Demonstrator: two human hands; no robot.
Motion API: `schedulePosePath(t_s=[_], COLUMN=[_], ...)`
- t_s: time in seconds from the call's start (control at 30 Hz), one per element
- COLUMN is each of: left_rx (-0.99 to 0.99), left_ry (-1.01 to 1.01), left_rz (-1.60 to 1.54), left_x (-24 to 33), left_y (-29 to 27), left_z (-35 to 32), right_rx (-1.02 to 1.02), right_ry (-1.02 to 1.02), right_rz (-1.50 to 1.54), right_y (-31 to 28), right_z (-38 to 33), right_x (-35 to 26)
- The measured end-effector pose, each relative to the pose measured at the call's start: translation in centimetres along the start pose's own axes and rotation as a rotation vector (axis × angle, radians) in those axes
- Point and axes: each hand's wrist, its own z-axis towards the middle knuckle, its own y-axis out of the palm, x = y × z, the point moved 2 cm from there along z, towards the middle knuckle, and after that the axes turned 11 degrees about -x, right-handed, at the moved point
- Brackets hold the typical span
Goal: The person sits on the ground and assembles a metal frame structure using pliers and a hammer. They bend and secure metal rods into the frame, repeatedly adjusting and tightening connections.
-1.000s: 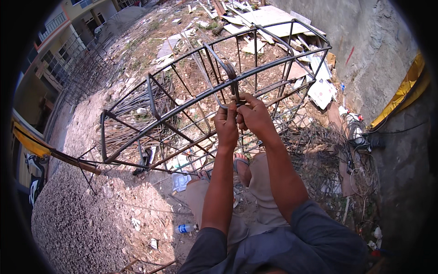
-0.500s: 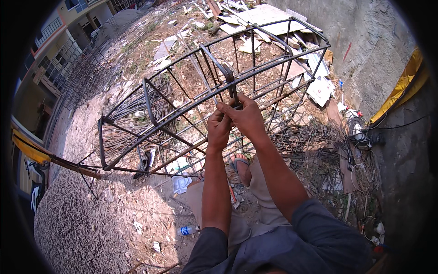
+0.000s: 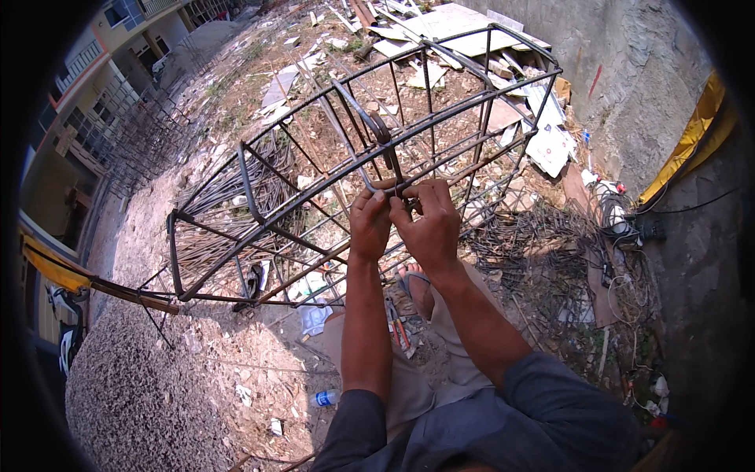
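Note:
A long cage of dark steel reinforcing bars (image 3: 322, 189) stretches across in front of me. On its near top bar sits a bent steel stirrup (image 3: 381, 128), whose legs hang down to my fingers. My left hand (image 3: 370, 226) is closed round the lower end of this stirrup, fingertips curled over it. Beside it, almost touching, my right hand (image 3: 429, 226) is closed in a pinch at the same joint. Whether a thin wire lies between its fingertips is too small to tell. Pincers with red handles (image 3: 399, 334) lie on the ground near my feet.
Loose rods (image 3: 200, 244) lie beyond the cage at left, and tangled bars (image 3: 535, 248) at right. A gravel heap (image 3: 134, 377) is at lower left, with a plastic bottle (image 3: 324, 397) nearby. A concrete wall (image 3: 621, 94) rises at right, past broken boards (image 3: 448, 31).
My right hand has lowered slightly and turned, its fingers now bent beside the joint. The left hand has shifted a little left and its fingers reach over the bar. The view has moved slightly.

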Motion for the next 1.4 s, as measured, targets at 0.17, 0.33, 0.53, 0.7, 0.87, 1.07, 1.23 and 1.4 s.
schedulePosePath(t_s=[0.17, 0.33, 0.53, 0.7, 0.87, 1.07, 1.23, 1.4], left_rx=[0.126, 0.124, 0.166, 0.263, 0.267, 0.192, 0.205, 0.149], left_ry=[-0.043, -0.008, -0.076, -0.151, -0.076, -0.088, -0.085, -0.096], left_rz=[0.113, 0.115, 0.196, 0.271, 0.127, 0.15, 0.125, 0.093], left_x=[-0.4, -0.4, 0.1, 0.4, 0.3, -0.6, -0.5, 0.0], left_y=[0.1, 0.9, 1.4, 1.9, 1.9, 0.4, 0.9, 0.5], left_z=[0.6, 1.4, 0.9, 1.3, 1.0, 1.8, 1.5, 1.5], right_rx=[0.038, 0.057, 0.01, -0.059, -0.062, -0.048, -0.045, 0.0], right_ry=[0.013, 0.034, 0.614, 0.95, 0.886, 0.257, 0.102, 0.092], right_rz=[0.067, 0.204, 1.074, 1.766, 1.594, 0.576, 0.246, 0.013], right_y=[-0.4, 0.2, 2.1, 3.5, 3.0, 1.6, 0.8, 1.1], right_z=[-0.2, 0.3, -0.4, -0.8, -0.8, -1.3, -2.0, -0.9], right_x=[0.6, 2.0, 1.5, 3.1, 1.5, 3.1, 0.2, 0.1])
